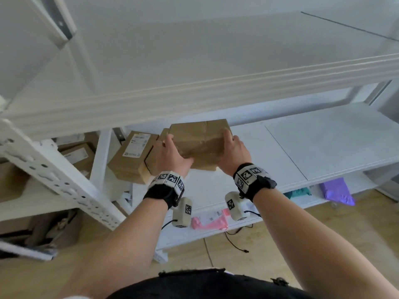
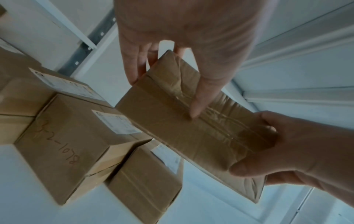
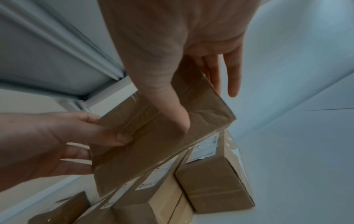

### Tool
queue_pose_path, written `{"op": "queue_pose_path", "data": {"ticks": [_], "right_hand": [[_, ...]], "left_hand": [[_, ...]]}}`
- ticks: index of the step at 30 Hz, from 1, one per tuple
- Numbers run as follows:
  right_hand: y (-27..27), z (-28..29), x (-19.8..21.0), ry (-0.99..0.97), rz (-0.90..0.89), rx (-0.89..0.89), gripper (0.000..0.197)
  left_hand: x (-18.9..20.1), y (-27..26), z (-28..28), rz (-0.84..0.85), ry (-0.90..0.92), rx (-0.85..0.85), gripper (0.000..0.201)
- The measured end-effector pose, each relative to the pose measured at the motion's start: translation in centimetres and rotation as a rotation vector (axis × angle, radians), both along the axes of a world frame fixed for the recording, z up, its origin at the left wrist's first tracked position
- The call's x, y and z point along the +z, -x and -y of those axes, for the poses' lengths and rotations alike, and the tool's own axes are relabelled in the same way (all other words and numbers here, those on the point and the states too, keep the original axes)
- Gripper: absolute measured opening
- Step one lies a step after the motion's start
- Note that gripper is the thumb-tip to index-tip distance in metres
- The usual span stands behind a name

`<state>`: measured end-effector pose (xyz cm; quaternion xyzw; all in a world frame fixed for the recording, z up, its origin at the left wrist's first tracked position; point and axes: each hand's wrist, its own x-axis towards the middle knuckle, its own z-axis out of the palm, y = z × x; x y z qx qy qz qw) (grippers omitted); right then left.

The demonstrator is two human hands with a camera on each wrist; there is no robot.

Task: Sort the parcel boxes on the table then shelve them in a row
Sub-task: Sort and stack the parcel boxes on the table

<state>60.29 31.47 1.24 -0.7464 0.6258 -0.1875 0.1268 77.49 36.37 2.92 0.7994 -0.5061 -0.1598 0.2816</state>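
A: What do we hold, and how?

B: We hold one brown taped parcel box (image 1: 199,141) between both hands. Our left hand (image 1: 170,157) grips its left end, thumb on the near face and fingers along the far side. Our right hand (image 1: 234,155) grips the right end the same way, thumb (image 3: 172,115) pressed on the taped face.

A: Where is the box?

B: It sits above the white middle shelf (image 1: 302,147), under the upper shelf (image 1: 194,93). Whether its underside touches the shelf board, we cannot tell.

A: What lies beside it?

B: To the left, a row of boxes (image 1: 133,156) stands on the same shelf. The nearest one is just beside the held box. One box in the row carries handwritten digits (image 2: 59,144) on its side; several carry white labels (image 2: 116,122).

A: Anything else in view?

B: On the lowest shelf lie a pink mailer bag (image 1: 210,220), a purple bag (image 1: 336,192) and a green bag (image 1: 299,193). More boxes (image 1: 77,154) sit on the neighbouring rack at far left.
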Motion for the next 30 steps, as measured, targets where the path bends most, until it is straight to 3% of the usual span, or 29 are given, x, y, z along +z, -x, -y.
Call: {"op": "queue_pose_path", "data": {"ticks": [6, 10, 14, 20, 25, 30], "right_hand": [[0.8, -3.8, 1.4, 0.099, 0.007, 0.158, 0.110], [0.7, -6.4, 2.2, 0.055, -0.133, 0.298, 0.133], [-0.4, -9.0, 1.7, 0.059, -0.214, 0.384, 0.109], [-5.3, -12.1, 2.7, -0.060, -0.322, 0.579, 0.107], [-10.4, -14.8, 4.2, -0.086, -0.451, 0.751, 0.109], [-15.1, -17.3, 4.3, -0.148, -0.402, 0.880, 0.102]], "left_hand": [[1.8, 2.1, -5.0, 0.133, -0.013, 0.079, 0.092], [2.2, 1.8, -8.1, 0.171, -0.080, 0.132, 0.108], [2.4, 1.0, -11.2, 0.178, -0.251, 0.144, 0.127], [2.2, -1.3, -16.2, 0.189, -0.492, 0.193, 0.146], [2.1, -4.6, -20.6, 0.189, -0.569, 0.350, 0.131], [2.6, -9.2, -24.3, 0.149, -0.656, 0.381, 0.121]]}}
